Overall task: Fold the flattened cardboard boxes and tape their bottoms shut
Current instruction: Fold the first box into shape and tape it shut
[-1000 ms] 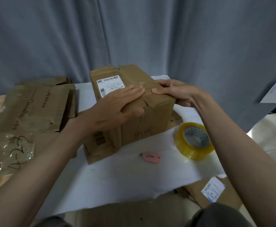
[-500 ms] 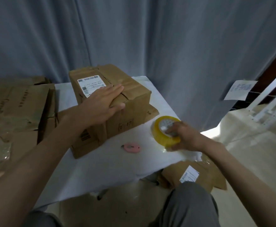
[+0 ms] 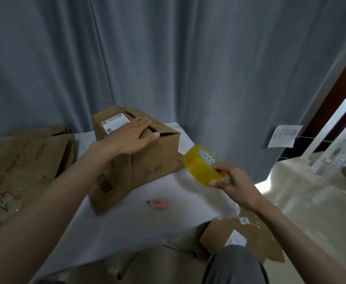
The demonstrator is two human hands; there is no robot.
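The left hand (image 3: 127,138) presses flat on the box (image 3: 139,160) flaps; the right hand (image 3: 232,182) pinches the tape roll (image 3: 202,167), just right of the seam running away from the person.

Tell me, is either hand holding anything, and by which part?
The right hand grips the tape roll by its outer rim, lifted off the table. The left hand only presses flat on the box flaps.

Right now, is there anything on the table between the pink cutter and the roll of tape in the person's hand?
No. In the head view only bare white table cover lies between the pink cutter and the tape roll, which the right hand holds above the table.
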